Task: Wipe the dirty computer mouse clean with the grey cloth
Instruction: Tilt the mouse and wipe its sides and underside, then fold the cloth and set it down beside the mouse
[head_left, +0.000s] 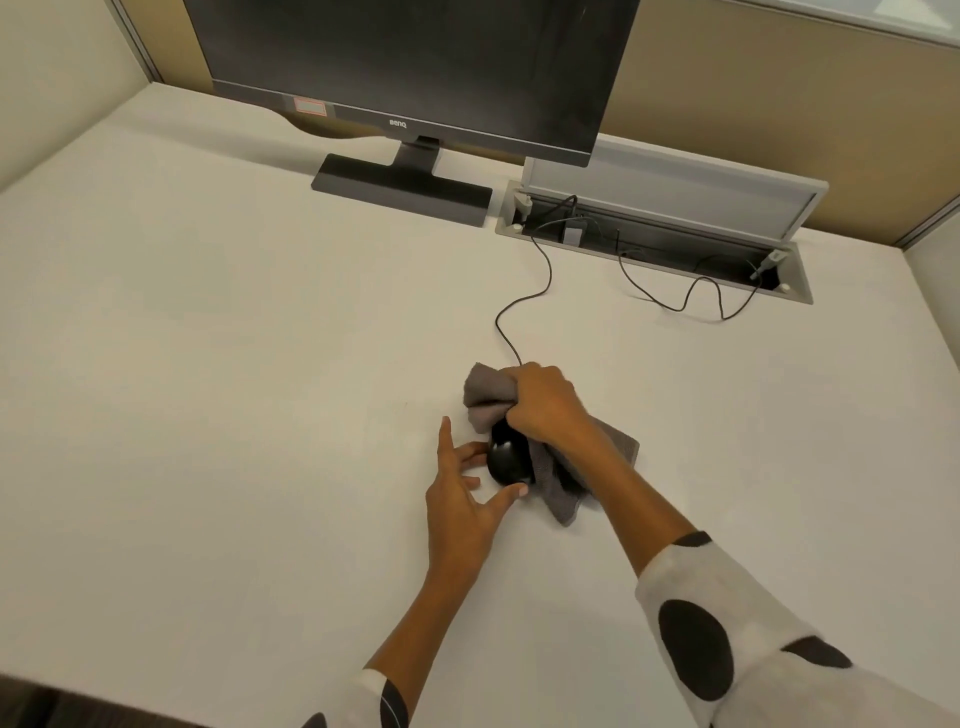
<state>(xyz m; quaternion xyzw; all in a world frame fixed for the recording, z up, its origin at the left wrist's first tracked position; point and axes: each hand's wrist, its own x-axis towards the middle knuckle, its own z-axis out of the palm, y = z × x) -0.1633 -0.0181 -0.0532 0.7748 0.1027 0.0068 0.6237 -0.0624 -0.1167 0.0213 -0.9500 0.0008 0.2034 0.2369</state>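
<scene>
A black wired computer mouse (508, 459) lies on the white desk (208, 364), right of centre. My right hand (545, 408) is shut on the bunched grey cloth (485, 397) and presses it onto the mouse's front half. Part of the cloth trails out under my right wrist to the right of the mouse. My left hand (465, 499) steadies the mouse from the left and rear, thumb tip and fingertips touching its sides. The front of the mouse is hidden under the cloth and hand.
The mouse cable (540, 280) runs back to an open cable tray (654, 244) set into the desk, with another loose wire (685, 296) beside it. A dark monitor (415, 67) on a flat stand (402, 189) sits at the back. Partition walls enclose the desk.
</scene>
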